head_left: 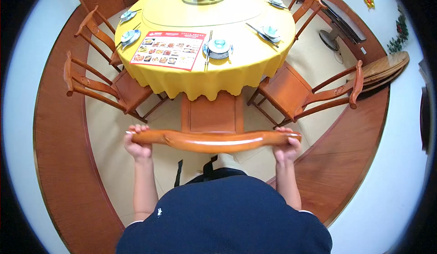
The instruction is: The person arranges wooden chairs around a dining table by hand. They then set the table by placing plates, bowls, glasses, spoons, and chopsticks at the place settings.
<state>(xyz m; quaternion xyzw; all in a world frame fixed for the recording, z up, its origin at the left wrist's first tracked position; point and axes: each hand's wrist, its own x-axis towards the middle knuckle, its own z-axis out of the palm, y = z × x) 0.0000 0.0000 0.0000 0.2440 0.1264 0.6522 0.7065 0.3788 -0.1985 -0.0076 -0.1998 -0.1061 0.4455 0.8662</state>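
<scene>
Orange-brown wooden dining chair (200, 119) faces near edge of yellow tablecloth (177, 78), front of seat (223, 112) beneath hem. Left hand (139, 148) grips left end of crest rail (218, 142); right hand (287, 150) grips right end, arms wide. Sound handling likely means equal force, rail level, legs, hidden from view, clear of tile floor (107, 163). Straight line avoids left-side chair (129, 90) and right-side chair (282, 92); gentle touch near hem spares bowl (219, 46) and chopsticks (208, 56).
</scene>
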